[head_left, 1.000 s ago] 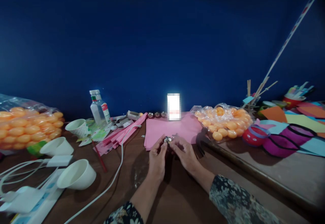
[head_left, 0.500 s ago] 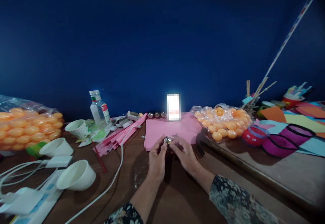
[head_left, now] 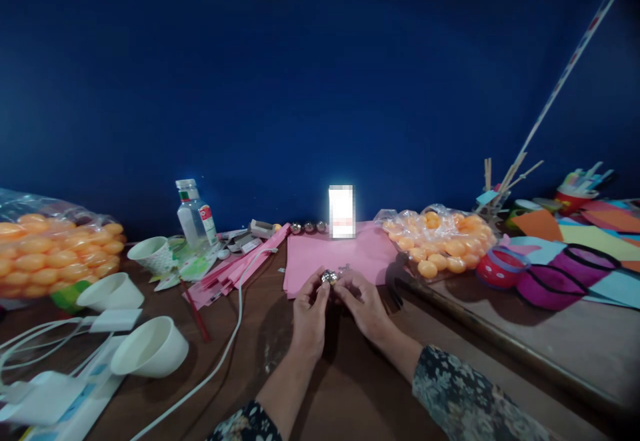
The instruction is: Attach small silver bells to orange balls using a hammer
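Note:
A small shiny silver ball [head_left: 329, 276] is pinched between the thumb and fingers of my left hand [head_left: 309, 311]. My right hand [head_left: 365, 304] meets it from the other side, its thumb and fingertips closed at the ball's edge. Whether those right fingertips grip the ball itself or a small piece on it is too small to make out. Both hands are just in front of the pink paper sheets [head_left: 345, 248]. Behind the paper's left corner, several similar silver balls [head_left: 309, 227] sit in a row against the blue wall.
A hammer [head_left: 450, 301] lies right of my hands, beside a bag of orange balls [head_left: 450, 234]. To the left are a white cable [head_left: 239, 318], pink strips [head_left: 235, 274], a clear bottle [head_left: 195, 218], paper cups [head_left: 155, 348] and a power strip [head_left: 93, 384]. A lit screen [head_left: 342, 211] stands behind.

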`<state>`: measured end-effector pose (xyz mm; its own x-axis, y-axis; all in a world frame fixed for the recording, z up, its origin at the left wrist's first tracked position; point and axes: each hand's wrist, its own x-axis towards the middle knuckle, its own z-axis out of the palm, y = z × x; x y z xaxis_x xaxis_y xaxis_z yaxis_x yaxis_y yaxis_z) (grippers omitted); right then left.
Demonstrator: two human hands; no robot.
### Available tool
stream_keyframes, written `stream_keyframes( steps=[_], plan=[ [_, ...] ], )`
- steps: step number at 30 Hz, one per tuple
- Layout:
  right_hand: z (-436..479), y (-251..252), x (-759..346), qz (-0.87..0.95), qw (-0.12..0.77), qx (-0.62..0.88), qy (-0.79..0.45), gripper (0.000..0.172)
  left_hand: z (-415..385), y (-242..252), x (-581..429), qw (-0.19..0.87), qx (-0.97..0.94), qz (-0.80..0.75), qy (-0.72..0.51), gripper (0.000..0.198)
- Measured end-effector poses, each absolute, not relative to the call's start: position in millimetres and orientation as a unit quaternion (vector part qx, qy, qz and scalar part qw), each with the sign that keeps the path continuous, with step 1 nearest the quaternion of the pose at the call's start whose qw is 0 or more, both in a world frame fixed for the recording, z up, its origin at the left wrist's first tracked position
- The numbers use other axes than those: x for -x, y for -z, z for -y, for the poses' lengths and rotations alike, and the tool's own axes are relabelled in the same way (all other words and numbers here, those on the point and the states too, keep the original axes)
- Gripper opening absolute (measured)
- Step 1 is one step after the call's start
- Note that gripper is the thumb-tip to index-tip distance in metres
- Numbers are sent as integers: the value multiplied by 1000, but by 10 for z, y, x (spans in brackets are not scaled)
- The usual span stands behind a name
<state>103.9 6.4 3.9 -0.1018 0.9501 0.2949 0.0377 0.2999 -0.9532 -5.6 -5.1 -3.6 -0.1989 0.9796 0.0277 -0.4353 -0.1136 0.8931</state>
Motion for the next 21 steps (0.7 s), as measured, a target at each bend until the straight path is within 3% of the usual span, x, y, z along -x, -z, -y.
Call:
stream_keyframes(
  steps=[21],
  plan=[
    [-68,-56,-1051,610,534,413,-415,17,46,55,57,555,-330,-388,-658,45]
  ],
)
